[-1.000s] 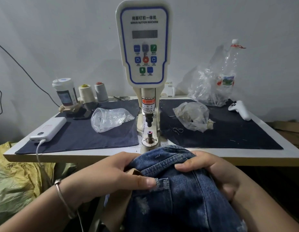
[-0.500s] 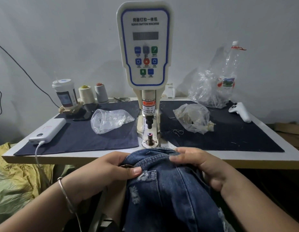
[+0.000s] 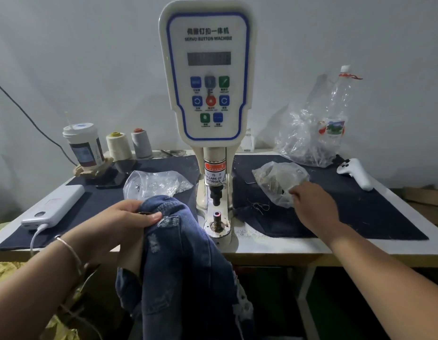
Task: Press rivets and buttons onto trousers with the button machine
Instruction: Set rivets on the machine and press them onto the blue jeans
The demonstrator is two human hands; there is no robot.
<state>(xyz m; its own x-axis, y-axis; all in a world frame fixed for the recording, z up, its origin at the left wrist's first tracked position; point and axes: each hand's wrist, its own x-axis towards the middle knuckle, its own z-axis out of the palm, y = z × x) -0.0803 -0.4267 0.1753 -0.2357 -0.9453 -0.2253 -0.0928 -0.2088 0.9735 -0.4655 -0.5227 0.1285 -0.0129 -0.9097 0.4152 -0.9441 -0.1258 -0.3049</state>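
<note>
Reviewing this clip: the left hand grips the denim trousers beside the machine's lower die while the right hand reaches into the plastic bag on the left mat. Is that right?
Not quite. In the head view the right hand reaches to the plastic bag on the right mat, not the left one. The rest holds: the left hand grips the denim trousers beside the lower die.

— What is different now?
— The right hand (image 3: 311, 207) no longer holds the denim trousers (image 3: 178, 253); it now reaches to the plastic bag (image 3: 276, 180) on the right.
— And the trousers?
— The left hand (image 3: 124, 224) alone now grips them, lifted onto the table edge (image 3: 311, 249).
</note>
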